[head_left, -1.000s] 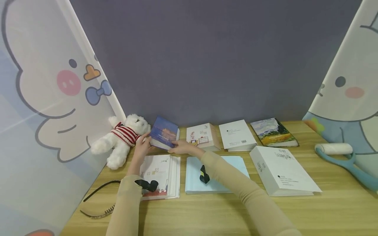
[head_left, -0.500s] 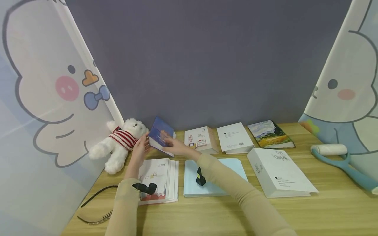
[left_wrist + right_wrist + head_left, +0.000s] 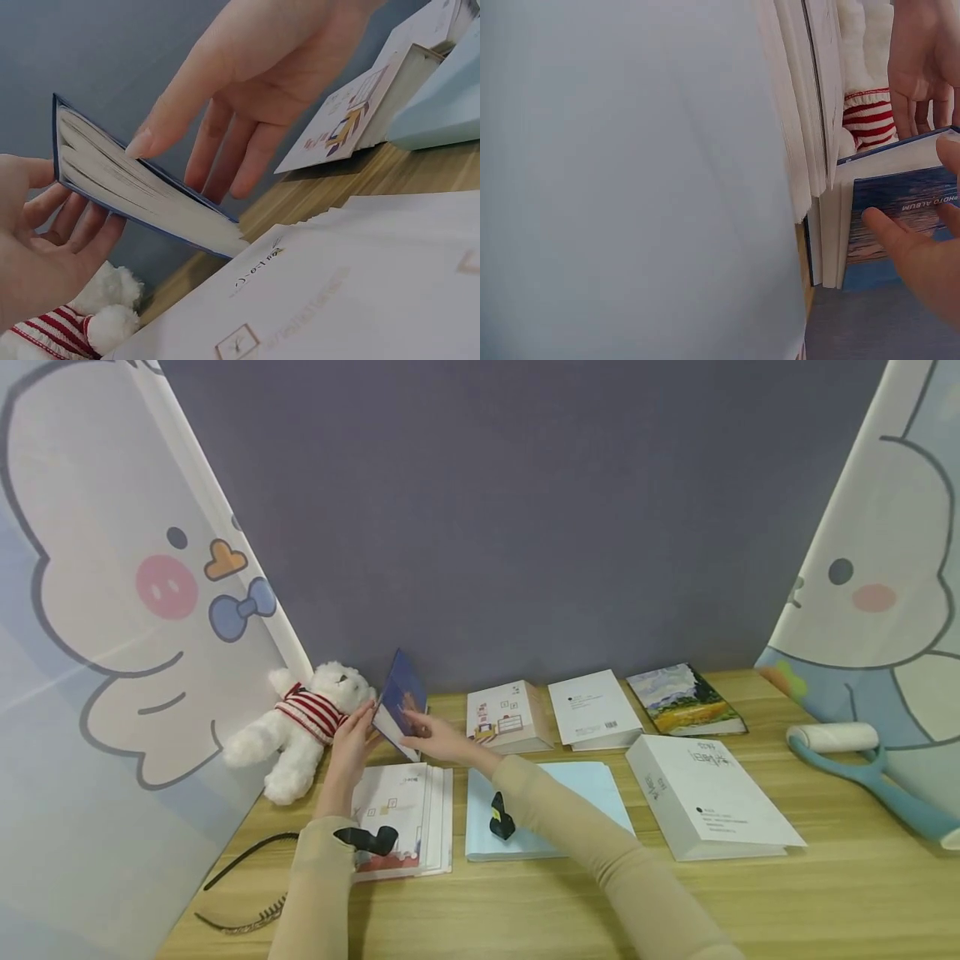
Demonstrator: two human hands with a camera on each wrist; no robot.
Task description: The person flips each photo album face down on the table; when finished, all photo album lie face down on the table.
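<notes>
A blue photo album [image 3: 405, 678] stands steeply tilted at the back left, its page edges toward me. My left hand [image 3: 351, 752] holds its left side; in the left wrist view that hand's thumb is by the spine and its fingers curve behind the back cover. My right hand [image 3: 442, 739] touches the front cover with extended fingers, its thumb near the page edges. The "PHOTO ALBUM" lettering shows in the right wrist view beside the right hand [image 3: 922, 262]. A white teddy bear [image 3: 288, 764] in a red-striped shirt lies left of the album, close to my left hand.
More albums stand rightward along the back: a pinkish-white one [image 3: 495, 710], a white one [image 3: 592, 706] and a painted-landscape one [image 3: 682, 697]. Nearer lie a white album [image 3: 390, 802], a light blue one [image 3: 592, 793], a thick white one [image 3: 735, 793], a headband [image 3: 247, 852] and a lint roller [image 3: 836, 737].
The photo album has turned from leaning back with its cover facing up to nearly upright. My right hand has moved from its lower right corner onto the front cover.
</notes>
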